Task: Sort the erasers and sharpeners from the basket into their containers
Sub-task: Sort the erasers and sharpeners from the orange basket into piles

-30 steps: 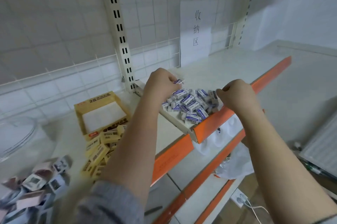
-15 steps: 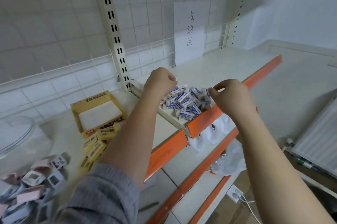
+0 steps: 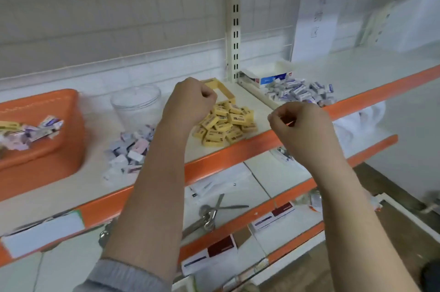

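i see both hands curled with nothing visibly held: left hand [image 3: 190, 99] over the yellow erasers [image 3: 225, 122], right hand [image 3: 297, 125] at the shelf [image 3: 240, 156] edge. one orange basket [image 3: 47, 139], one clear jar [image 3: 137, 103], blue-white erasers [image 3: 297, 91]; the sign [image 3: 314, 20] is too blurred to read.

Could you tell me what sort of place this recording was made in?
Probably a stationery shop's stock area or a mock-up of one. The signs: retail shelving with orange edges on a slotted upright, piles of yellow erasers and blue-and-white erasers beside their boxes, and a paper sign on the back grid.
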